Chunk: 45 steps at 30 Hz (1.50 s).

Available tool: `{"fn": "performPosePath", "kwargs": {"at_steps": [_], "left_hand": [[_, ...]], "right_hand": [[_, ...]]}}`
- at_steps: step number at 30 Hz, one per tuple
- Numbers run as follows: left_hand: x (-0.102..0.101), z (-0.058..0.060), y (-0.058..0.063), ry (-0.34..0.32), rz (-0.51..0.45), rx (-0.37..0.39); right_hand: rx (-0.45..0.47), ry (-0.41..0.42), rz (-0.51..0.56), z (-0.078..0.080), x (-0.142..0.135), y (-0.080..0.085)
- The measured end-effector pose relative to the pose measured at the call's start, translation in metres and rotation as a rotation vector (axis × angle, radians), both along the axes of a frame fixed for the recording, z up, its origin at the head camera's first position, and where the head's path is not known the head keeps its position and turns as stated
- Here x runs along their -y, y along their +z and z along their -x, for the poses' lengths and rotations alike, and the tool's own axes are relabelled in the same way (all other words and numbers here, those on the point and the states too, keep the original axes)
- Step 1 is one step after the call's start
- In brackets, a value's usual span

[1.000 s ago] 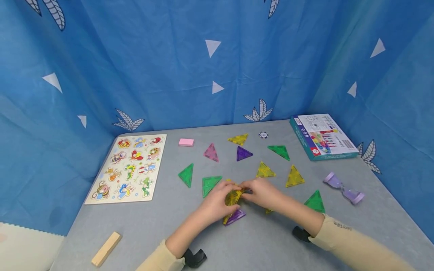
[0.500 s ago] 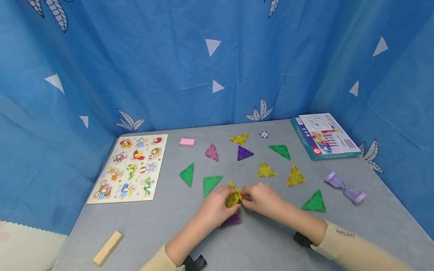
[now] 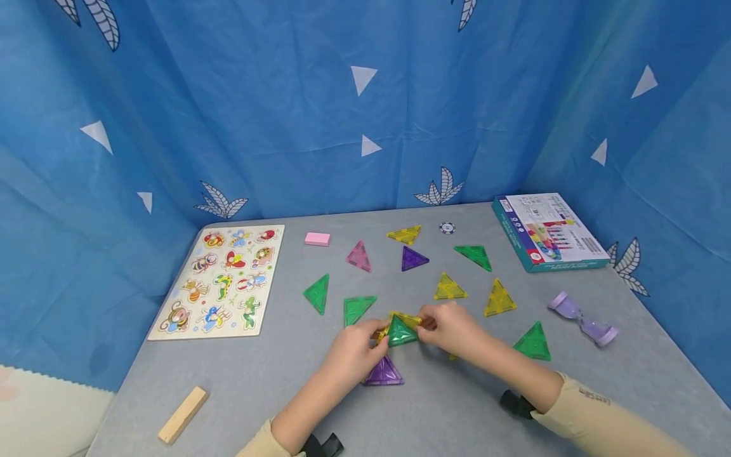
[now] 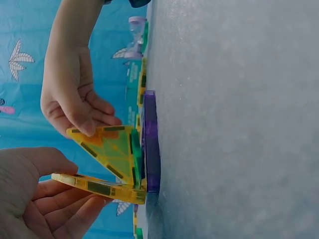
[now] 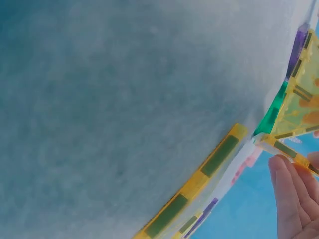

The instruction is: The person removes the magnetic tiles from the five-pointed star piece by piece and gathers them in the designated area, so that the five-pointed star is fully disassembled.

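Observation:
My left hand [image 3: 355, 348] pinches a yellow triangular magnetic tile [image 4: 99, 186] between thumb and fingers. My right hand [image 3: 451, 328] pinches a second yellow triangular tile [image 4: 112, 149] by its upper corner. Both yellow tiles stand raised and meet at an angle at their lower ends. Between my hands a green triangular tile [image 3: 402, 332] shows, right at the lower edges of the yellow ones. A purple triangular tile [image 3: 384, 372] lies nearer to me, just below my left fingers, its left part hidden by that hand. Another yellow tile's edge [image 3: 453, 357] peeks out under my right forearm.
Several loose triangular tiles lie around, including green [image 3: 358, 309], yellow [image 3: 449, 287] and pink [image 3: 359, 256]. An insect puzzle board [image 3: 219, 279] lies left, a wooden block [image 3: 183, 416] front left. A box [image 3: 548, 231] and purple hourglass [image 3: 581, 318] are at right.
My hands have moved slightly apart and turned the yellow tiles, so the green tile between them now shows. The purple tile is less covered by my left hand.

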<state>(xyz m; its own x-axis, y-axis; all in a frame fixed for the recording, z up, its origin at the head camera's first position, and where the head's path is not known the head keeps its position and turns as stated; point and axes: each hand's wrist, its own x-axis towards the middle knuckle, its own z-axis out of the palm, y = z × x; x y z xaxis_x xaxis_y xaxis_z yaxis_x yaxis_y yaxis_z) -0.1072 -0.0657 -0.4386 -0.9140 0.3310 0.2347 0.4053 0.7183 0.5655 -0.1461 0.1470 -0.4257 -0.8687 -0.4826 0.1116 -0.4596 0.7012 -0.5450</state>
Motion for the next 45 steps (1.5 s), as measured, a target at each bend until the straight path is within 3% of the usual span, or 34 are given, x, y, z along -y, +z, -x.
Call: {"fn": "performPosePath", "kwargs": {"at_steps": [8, 18, 24, 29, 37, 45], "left_hand": [[0.002, -0.001, 0.001, -0.020, 0.004, -0.026], [0.005, -0.002, 0.004, 0.017, 0.008, 0.048], [0.008, -0.001, 0.005, -0.001, 0.012, 0.058], [0.009, -0.001, 0.007, -0.060, 0.009, 0.093], [0.010, -0.002, 0.010, -0.224, -0.020, 0.183], [0.013, -0.001, 0.013, -0.344, -0.014, 0.216]], "right_hand": [[0.023, -0.020, 0.076, 0.004, -0.010, 0.006], [0.091, -0.084, 0.133, 0.010, -0.023, 0.011], [0.113, -0.112, 0.203, 0.014, -0.030, 0.019], [0.147, -0.155, 0.223, 0.017, -0.033, 0.024], [0.180, -0.157, 0.253, 0.018, -0.034, 0.026], [0.202, -0.176, 0.241, 0.017, -0.032, 0.028]]}}
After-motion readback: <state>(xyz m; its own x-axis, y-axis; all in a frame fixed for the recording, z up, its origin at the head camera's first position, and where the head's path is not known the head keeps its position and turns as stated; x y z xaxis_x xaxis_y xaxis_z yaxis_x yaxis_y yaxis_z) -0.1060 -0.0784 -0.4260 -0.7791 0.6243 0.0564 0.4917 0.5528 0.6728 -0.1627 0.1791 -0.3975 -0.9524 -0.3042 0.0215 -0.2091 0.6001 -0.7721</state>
